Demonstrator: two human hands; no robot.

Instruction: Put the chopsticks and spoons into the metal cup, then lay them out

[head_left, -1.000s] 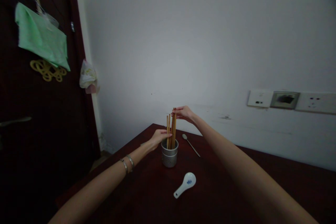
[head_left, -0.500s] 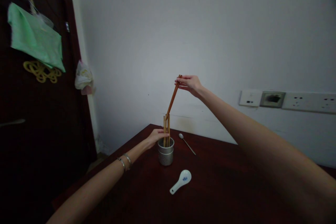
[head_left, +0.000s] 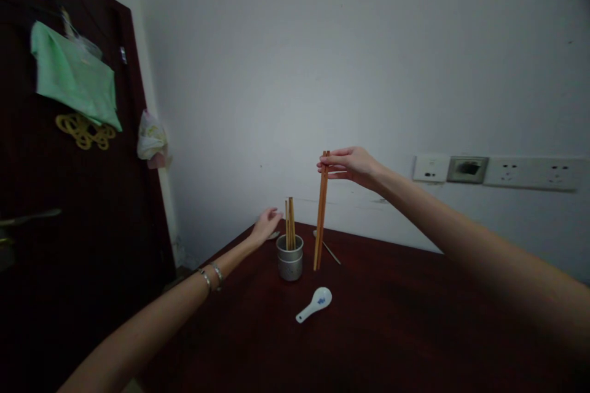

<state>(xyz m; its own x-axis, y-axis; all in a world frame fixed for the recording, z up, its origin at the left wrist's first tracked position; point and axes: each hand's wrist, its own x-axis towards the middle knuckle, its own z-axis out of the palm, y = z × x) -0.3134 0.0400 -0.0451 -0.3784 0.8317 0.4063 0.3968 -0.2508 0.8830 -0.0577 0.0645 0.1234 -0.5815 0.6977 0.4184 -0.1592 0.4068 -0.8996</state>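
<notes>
My right hand (head_left: 353, 166) pinches a pair of reddish-brown chopsticks (head_left: 321, 212) by their upper ends, so that they hang nearly upright above the table. Left of them stands a grey metal holder (head_left: 290, 264) with several lighter chopsticks (head_left: 289, 224) upright in it. Behind the holder's left side is my left hand (head_left: 267, 223), open and apart from the chopsticks. A spoon (head_left: 273, 235) shows partly below that hand. A long-handled spoon (head_left: 332, 254) lies partly behind the hanging pair. In front of the holder rests a white soup spoon (head_left: 315, 304) with a blue mark.
The dark red table (head_left: 382, 313) meets a pale wall (head_left: 295, 73). Wall sockets (head_left: 509, 173) are at the right. On the left is a dark door (head_left: 92, 209) with a green cloth (head_left: 76, 77) hanging on it, and a plastic bag (head_left: 152, 138) hangs beside it.
My right hand drew the reddish-brown chopsticks up out of the holder, then brought them right and lower. My left hand let go of the chopsticks in the holder and moved left.
</notes>
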